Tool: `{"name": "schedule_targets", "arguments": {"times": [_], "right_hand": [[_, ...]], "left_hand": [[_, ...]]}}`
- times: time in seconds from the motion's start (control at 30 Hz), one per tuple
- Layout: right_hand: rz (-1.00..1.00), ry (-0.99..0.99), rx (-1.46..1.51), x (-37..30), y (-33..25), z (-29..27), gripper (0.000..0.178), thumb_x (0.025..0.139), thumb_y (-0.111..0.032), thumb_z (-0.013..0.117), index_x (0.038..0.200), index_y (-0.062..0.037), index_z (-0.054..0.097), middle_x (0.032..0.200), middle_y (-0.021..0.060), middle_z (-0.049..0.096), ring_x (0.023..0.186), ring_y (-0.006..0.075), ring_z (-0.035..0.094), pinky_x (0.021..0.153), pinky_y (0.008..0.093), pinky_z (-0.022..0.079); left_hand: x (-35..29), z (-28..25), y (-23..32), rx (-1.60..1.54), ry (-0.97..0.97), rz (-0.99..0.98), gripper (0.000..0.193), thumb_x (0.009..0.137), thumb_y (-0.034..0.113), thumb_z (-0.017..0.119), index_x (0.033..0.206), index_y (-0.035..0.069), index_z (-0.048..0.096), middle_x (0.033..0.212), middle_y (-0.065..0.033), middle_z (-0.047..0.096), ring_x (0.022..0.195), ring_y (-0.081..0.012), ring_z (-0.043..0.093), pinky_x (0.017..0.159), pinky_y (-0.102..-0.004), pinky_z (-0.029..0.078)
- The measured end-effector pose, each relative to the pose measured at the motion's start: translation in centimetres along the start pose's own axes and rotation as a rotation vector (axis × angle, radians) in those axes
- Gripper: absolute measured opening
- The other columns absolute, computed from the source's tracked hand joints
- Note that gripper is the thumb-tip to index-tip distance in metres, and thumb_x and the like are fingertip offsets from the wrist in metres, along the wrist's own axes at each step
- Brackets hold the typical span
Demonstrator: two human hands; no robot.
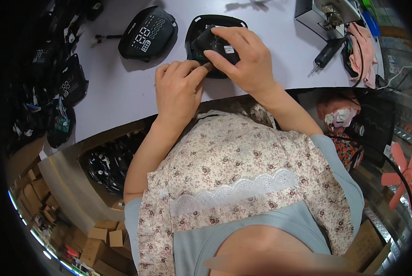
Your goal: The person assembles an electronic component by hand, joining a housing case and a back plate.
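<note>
Right hand (249, 55) is pinching a dark piece (201, 43) between thumb and fingers, holding it over the black housing (238, 21). Left hand (180, 89) is bunching its fingers at the housing's near left edge; cannot tell if it is gripping anything. Housing is lying on the pale table (118, 96), in front of the person. Black display unit (150, 33) is sitting just left of it, dark screwdriver (327, 55) is lying off right, near pink cloth (361, 50)
</note>
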State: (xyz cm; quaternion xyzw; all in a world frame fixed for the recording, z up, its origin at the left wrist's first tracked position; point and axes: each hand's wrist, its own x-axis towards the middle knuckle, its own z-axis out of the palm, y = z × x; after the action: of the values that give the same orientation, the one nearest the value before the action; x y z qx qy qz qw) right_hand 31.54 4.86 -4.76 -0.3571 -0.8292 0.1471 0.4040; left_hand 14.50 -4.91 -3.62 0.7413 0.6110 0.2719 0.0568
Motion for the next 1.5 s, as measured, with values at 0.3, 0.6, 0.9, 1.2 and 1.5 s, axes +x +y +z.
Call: {"name": "schedule_targets", "arguments": {"times": [0.3,0.6,0.9,1.2,1.5], "right_hand": [[-0.146,-0.203,0.143,-1.8,1.2,-1.2,0.058,0.086,-0.026,0.076,0.141,-0.0156,0.061,0.126,0.0122,0.059,0.100,0.0301,0.061,0.087,0.0393,0.054],[-0.096,-0.169,0.146,-2.4,1.1,-0.9,0.054,0.082,-0.024,0.080,0.134,-0.0146,0.067,0.124,0.0118,0.061,0.097,0.0287,0.060,0.084,0.0371,0.055],[-0.135,-0.186,0.057,-2.3,0.4,-0.8,0.059,0.076,-0.015,0.080,0.134,-0.0210,0.067,0.129,0.0108,0.060,0.105,0.0310,0.059,0.087,0.0388,0.055],[-0.098,-0.163,0.008,-2.4,0.4,-0.5,0.056,0.073,-0.011,0.079,0.127,-0.0221,0.069,0.129,0.0081,0.061,0.109,0.0317,0.057,0.087,0.0401,0.055],[-0.031,-0.239,0.147,-2.0,0.3,-1.4,0.051,0.079,-0.012,0.078,0.128,-0.0215,0.068,0.130,0.0061,0.062,0.109,0.0310,0.055,0.093,0.0404,0.050]], "left_hand": [[-1.0,0.1,0.2,-0.195,0.064,-0.154,0.022,0.085,0.007,0.076,0.107,0.004,0.071,0.104,-0.0117,0.067,0.089,-0.0315,0.067,0.076,-0.0388,0.053],[-0.6,0.0,0.3,-0.174,0.095,-0.140,0.014,0.089,0.007,0.073,0.103,0.003,0.071,0.090,-0.0115,0.067,0.078,-0.0298,0.067,0.068,-0.0366,0.053],[-0.1,-0.6,1.8,-0.151,0.076,-0.178,0.014,0.087,0.012,0.075,0.099,0.005,0.072,0.084,-0.0092,0.067,0.075,-0.0282,0.066,0.064,-0.0365,0.052],[0.4,-3.4,0.0,-0.700,-0.100,-0.314,0.034,0.088,0.009,0.074,0.121,0.001,0.070,0.112,-0.0119,0.071,0.102,-0.0271,0.068,0.091,-0.0338,0.052],[1.0,-0.4,-2.8,-0.101,0.012,-0.036,0.096,0.070,0.032,0.089,0.153,0.017,0.043,0.155,-0.0050,0.046,0.147,-0.0279,0.038,0.122,-0.0561,0.019]]}}
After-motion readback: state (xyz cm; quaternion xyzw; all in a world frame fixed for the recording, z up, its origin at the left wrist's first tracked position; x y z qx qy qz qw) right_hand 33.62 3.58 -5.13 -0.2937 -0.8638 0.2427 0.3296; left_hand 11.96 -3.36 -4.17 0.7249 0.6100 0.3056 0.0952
